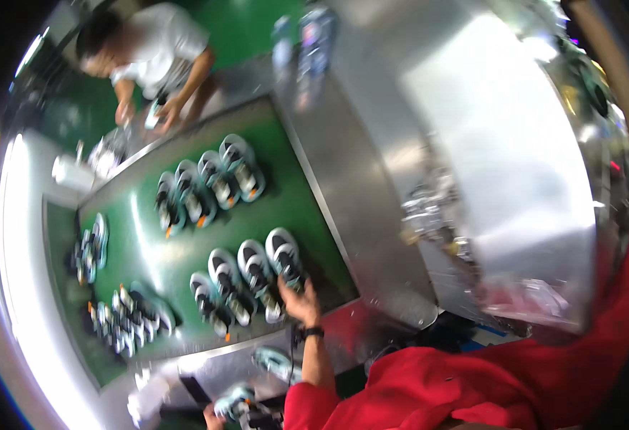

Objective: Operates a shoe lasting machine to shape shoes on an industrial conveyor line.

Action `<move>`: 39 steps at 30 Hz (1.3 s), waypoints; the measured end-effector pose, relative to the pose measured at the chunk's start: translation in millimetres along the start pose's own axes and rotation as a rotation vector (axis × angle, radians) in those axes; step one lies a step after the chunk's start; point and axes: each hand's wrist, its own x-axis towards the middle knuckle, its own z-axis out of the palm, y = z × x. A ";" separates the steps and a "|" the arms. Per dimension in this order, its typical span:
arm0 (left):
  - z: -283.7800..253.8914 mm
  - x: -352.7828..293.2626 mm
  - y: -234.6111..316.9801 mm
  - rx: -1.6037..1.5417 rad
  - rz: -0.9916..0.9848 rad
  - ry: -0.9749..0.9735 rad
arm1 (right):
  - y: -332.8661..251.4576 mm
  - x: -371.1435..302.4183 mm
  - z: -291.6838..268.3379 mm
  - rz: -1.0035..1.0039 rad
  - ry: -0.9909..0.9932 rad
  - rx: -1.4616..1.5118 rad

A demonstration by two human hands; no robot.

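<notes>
My right hand (302,304), on a bare forearm with a dark wrist band, reaches from a red sleeve over the green surface. Its fingers close at the rear of a white, black and teal sneaker (283,249), the rightmost of the near row; the exact grip is blurred. At the lower edge my left hand (212,418) shows only in part, closed at the side of a pale teal sneaker (234,400). Beside that lies another teal shoe part (275,362), apart from both hands. Next to the gripped shoe stands a similar sneaker (253,261).
A far row of sneakers (214,175) and more shoes (131,315) at the left share the green surface (149,251). A metal ledge (361,208) borders it. Across, a person in white (164,50) handles a shoe. Plastic bottles (314,43) stand at the back; plastic bags (529,297) lie right.
</notes>
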 end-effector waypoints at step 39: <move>-146.6 -818.0 257.6 0.008 0.465 -2.789 | -695.9 -889.3 -376.9 2.645 1.250 0.005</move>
